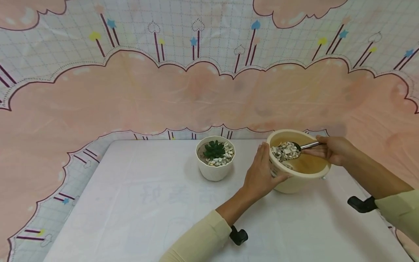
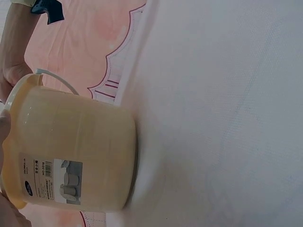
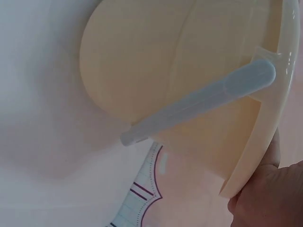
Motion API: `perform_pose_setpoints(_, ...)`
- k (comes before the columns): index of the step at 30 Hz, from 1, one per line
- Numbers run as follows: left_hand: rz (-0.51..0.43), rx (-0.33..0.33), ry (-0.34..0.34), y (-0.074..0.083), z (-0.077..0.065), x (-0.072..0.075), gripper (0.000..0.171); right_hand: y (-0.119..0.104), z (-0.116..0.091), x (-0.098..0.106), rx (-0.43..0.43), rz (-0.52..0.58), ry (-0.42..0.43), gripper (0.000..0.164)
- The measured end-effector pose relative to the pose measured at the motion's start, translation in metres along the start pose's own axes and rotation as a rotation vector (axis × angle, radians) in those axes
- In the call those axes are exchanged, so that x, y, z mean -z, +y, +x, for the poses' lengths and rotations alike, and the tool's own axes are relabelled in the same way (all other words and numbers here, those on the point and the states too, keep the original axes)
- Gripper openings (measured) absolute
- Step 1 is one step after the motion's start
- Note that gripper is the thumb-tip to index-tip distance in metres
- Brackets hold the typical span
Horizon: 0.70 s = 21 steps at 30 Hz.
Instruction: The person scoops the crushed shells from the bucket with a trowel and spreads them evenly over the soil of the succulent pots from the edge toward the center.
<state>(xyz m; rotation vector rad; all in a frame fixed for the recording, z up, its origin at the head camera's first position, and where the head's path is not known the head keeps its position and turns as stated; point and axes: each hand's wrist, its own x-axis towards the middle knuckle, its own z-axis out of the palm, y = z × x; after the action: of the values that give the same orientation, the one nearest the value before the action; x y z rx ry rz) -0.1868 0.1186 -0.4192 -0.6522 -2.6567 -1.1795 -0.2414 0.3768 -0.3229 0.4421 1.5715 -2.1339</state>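
A cream plastic bucket (image 1: 322,174) stands on the right side of the table, a printed label (image 2: 51,180) on its side. My left hand (image 1: 259,174) grips its near left rim, fingers along the outside wall and thumb at the front edge. With my right hand (image 1: 337,150) I hold a metal-handled spoon (image 1: 310,145) over the bucket's mouth. Pale mixed pebbles (image 1: 285,151) heap at the spoon's bowl, by the left inner wall. In the right wrist view the bucket's pale carrying handle (image 3: 203,101) hangs down outside, and the spoon is hidden.
Left of the bucket, a white faceted pot (image 1: 214,173) holds a dark green succulent (image 1: 214,149), with pebbles covering part of its surface. A white-covered table (image 1: 137,203) extends toward the front. Behind it hangs a pink patterned cloth (image 1: 183,98).
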Motion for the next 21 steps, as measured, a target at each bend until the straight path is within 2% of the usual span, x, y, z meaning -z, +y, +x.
perform_pose_setpoints(5,-0.010,0.003,-0.002,0.000,0.000,0.000,0.116,-0.001,-0.004,0.007,0.006,0.069,0.015,0.027)
perform_pose_setpoints(14,-0.031,0.017,-0.007,0.001,-0.001,0.000,0.116,-0.003,-0.009,0.026,-0.016,0.282,-0.026,0.041)
perform_pose_setpoints(21,-0.020,0.015,-0.003,0.001,0.000,-0.001,0.117,-0.005,-0.011,0.033,-0.042,0.341,-0.015,0.044)
